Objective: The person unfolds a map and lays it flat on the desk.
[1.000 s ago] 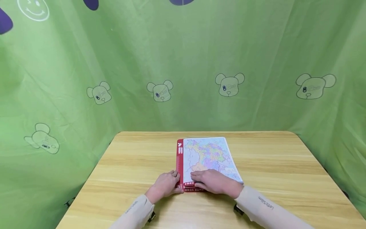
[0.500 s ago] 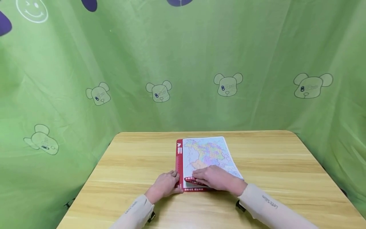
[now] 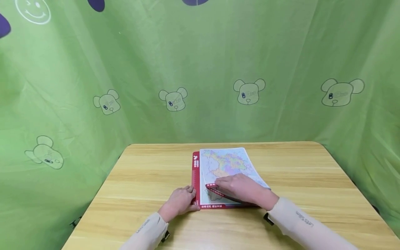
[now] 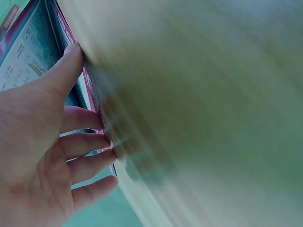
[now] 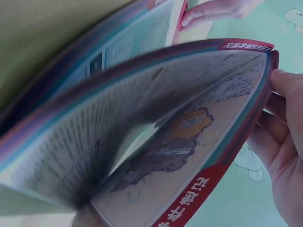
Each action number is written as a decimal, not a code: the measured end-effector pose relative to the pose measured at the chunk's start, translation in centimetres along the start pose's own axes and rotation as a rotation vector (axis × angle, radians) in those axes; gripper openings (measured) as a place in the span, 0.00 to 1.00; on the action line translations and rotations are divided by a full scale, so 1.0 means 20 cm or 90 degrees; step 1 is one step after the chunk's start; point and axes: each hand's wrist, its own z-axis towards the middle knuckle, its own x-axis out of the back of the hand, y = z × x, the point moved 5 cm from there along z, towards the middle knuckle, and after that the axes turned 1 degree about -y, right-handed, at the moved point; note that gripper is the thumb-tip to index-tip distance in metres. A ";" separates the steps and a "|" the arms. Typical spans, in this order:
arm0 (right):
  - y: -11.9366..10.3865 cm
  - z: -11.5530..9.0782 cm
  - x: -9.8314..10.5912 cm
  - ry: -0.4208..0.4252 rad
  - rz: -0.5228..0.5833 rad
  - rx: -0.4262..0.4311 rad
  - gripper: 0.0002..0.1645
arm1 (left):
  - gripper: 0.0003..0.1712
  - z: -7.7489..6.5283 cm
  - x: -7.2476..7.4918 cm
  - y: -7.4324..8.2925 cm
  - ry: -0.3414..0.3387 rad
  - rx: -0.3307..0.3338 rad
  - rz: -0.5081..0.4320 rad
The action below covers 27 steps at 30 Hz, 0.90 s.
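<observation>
A folded map [image 3: 229,163] with a red border lies on the table, its upper layers bending up at the near side. My right hand [image 3: 242,187] pinches the raised corner of those layers. In the right wrist view, the thumb lies on the red edge [image 5: 189,198] and the fingers are behind it. Between the lifted folds, more printed map and text show. My left hand [image 3: 181,200] rests on the red left margin of the bottom layer, near its front corner. Its fingers look nearly straight in the left wrist view, with the thumb [image 4: 71,59] along the near edge.
The wooden table [image 3: 150,166] extends around the map on all sides. Behind it and at both sides hangs a green curtain [image 3: 206,118] printed with bear heads. Dark wrist straps [image 3: 268,219] show below the sleeves.
My right hand has lifted the near corner of the map's upper layers and drawn it back and right, exposing more of the sheet below. My left hand has stayed in place.
</observation>
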 end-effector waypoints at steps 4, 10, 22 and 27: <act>0.02 -0.01 0.03 0.012 -0.015 0.002 0.20 | 0.46 0.00 -0.01 -0.02 0.008 0.004 0.000; 0.05 -0.02 0.06 0.007 -0.016 -0.017 0.26 | 0.46 0.01 -0.01 -0.03 0.016 -0.001 -0.003; 0.16 -0.11 0.20 0.079 -0.082 0.015 0.26 | 0.46 0.03 -0.01 -0.08 0.008 0.007 -0.026; 0.20 -0.16 0.25 0.119 -0.098 0.015 0.27 | 0.46 0.02 0.00 -0.07 0.011 0.001 -0.039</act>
